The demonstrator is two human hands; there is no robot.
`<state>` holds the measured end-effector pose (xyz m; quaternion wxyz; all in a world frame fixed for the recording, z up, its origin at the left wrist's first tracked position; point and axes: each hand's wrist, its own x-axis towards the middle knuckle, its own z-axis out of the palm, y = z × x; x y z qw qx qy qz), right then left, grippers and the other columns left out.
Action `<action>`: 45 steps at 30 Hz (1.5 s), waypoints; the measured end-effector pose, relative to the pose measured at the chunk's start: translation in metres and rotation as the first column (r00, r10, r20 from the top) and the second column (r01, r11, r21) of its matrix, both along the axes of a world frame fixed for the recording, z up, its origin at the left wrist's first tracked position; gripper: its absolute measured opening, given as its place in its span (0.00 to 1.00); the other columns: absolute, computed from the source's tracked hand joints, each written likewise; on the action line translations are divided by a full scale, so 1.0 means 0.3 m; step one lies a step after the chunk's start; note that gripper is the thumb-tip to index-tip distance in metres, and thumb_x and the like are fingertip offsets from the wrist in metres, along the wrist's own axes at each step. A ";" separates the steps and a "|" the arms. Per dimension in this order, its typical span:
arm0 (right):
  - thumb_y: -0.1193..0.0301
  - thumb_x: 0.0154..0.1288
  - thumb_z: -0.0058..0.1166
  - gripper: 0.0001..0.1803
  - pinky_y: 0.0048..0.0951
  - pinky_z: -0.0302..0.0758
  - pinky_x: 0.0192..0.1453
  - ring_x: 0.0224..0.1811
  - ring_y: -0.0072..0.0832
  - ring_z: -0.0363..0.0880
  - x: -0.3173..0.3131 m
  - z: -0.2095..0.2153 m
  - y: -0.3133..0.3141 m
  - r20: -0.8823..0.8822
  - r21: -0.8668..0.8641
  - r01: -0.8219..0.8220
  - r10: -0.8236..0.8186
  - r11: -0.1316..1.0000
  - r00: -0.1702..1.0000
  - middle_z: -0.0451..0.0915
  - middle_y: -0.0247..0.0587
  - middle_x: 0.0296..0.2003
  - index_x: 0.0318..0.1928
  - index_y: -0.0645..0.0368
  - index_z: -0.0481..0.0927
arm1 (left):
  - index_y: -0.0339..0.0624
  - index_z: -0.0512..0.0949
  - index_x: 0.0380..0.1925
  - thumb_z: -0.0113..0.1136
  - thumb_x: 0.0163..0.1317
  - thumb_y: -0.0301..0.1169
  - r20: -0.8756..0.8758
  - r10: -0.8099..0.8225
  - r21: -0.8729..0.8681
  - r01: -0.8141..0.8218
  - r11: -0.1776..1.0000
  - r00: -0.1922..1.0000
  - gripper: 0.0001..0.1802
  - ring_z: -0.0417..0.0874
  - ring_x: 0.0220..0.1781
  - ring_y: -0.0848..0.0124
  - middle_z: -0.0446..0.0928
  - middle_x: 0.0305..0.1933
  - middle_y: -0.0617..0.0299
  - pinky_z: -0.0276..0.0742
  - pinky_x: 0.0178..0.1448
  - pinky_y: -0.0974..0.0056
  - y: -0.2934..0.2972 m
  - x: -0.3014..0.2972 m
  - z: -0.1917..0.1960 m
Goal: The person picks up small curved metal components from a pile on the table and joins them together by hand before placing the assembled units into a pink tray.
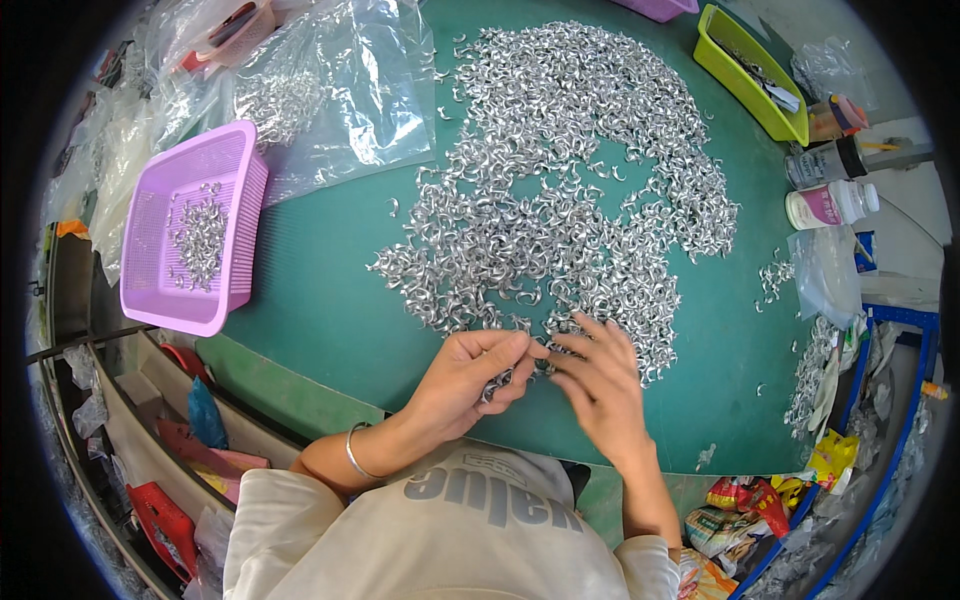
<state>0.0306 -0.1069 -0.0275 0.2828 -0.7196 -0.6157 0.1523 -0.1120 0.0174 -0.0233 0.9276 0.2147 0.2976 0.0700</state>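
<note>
From the head view, the left hand (470, 375) curls narrow round a small bunch of metal hooks (497, 385). The right hand (597, 375), fingers loosely spread, pinches at them from just beside. The big heap of hooks (570, 180), shiny, curved and tangled, lies just beyond both hands on the green worktop (320, 290). The pink basket (190, 230) sits well off left.

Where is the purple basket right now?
In the head view, the purple plastic basket sits on the green table at the person's far left, beside the clear plastic bags, with a few small silver metal pieces inside.
</note>
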 end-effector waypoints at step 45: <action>0.76 0.64 0.45 0.07 0.20 0.67 0.44 0.36 0.19 0.72 -0.091 0.087 0.031 -0.978 -0.194 0.347 -0.210 0.917 0.008 0.76 0.37 0.34 0.38 0.67 0.74 | 0.33 0.79 0.26 0.62 0.50 0.22 0.010 0.077 0.740 -0.059 0.670 0.997 0.03 0.74 0.27 0.77 0.78 0.27 0.60 0.69 0.30 0.74 -0.027 0.022 0.041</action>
